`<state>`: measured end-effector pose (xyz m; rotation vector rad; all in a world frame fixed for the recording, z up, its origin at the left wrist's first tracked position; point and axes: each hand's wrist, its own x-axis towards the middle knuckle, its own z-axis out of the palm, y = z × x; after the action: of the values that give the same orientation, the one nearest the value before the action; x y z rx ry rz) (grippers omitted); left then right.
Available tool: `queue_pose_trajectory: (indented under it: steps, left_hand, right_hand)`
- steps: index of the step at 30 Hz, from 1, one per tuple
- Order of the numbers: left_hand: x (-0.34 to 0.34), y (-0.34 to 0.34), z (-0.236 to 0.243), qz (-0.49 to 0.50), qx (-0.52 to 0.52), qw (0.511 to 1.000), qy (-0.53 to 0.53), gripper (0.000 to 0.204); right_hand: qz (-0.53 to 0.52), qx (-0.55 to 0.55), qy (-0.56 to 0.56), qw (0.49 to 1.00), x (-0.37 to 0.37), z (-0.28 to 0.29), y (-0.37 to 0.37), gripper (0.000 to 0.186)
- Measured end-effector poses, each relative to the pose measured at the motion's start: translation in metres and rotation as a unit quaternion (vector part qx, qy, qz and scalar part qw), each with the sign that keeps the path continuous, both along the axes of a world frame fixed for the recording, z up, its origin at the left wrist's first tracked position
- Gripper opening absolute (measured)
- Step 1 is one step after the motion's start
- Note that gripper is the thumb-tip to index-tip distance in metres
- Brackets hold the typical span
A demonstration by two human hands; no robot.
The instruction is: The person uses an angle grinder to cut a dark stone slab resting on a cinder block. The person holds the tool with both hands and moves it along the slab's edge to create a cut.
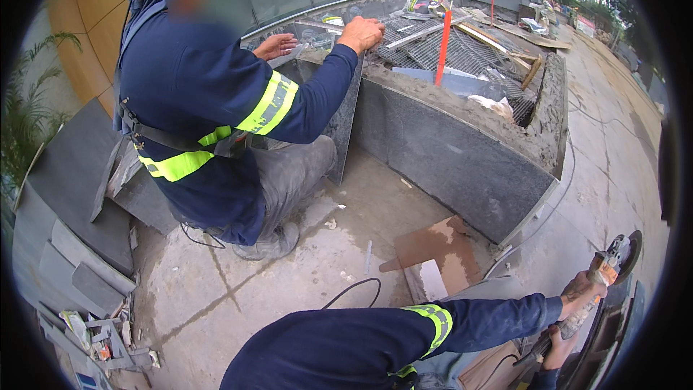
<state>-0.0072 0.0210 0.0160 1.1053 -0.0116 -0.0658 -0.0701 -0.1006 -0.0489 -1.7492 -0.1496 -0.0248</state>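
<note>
Wearer's got a navy long-sleeve work shirt on, with a hi-vis yellow band with a grey reflective stripe round the upper arm. Right hand (583,290) is bare, no gloves.

Angle grinder (610,263) at near right, held in the person's right hand (583,290); the left hand (557,352) grips its handle just below, nearer. A slab (610,332) lies under the grinder at the right edge. Left of them, board piece (440,245) lies on the pavement (289,274), cable (354,289) near it. Behind the board stands a stone-faced planter wall (455,159), running from far left to right. On top of the planter: metal grating (447,47), an upright stake (442,47), offcuts. Co-worker (216,101) crouches at far left, both hands on the planter top. Stacked stone pieces (79,245) lie at near left, behind the co-worker.
</note>
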Motion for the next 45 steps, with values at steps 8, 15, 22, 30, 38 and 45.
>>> queue_pose_trajectory:
  steps: [8, 15, 22, 30, 38, 45]
  left_hand:
    - [-0.021, 0.017, 0.028, 0.001, -0.030, 0.999, 0.024, 0.043]
    - [-0.084, 0.071, 0.104, 0.036, -0.073, 0.994, 0.069, 0.044]
    - [0.005, -0.005, 0.001, -0.004, -0.031, 0.999, -0.006, 0.046]
    - [0.009, -0.012, -0.005, 0.020, -0.009, 1.000, 0.015, 0.050]
    - [0.013, -0.018, -0.009, 0.017, -0.039, 0.998, 0.039, 0.053]
    - [0.004, -0.006, 0.000, -0.016, -0.068, 0.997, 0.018, 0.049]
  right_hand:
    - [-0.012, 0.003, 0.022, 1.000, 0.001, 0.000, -0.003, 0.041]
    - [-0.023, 0.035, -0.001, 0.999, 0.002, -0.008, -0.002, 0.042]
    - [0.011, 0.017, 0.020, 1.000, 0.007, -0.010, -0.013, 0.042]
    - [-0.007, 0.026, 0.005, 1.000, 0.006, -0.010, -0.014, 0.039]
    - [0.006, -0.011, 0.037, 0.999, 0.018, -0.023, -0.034, 0.044]
    - [-0.002, 0.011, -0.003, 1.000, 0.007, -0.010, -0.015, 0.052]
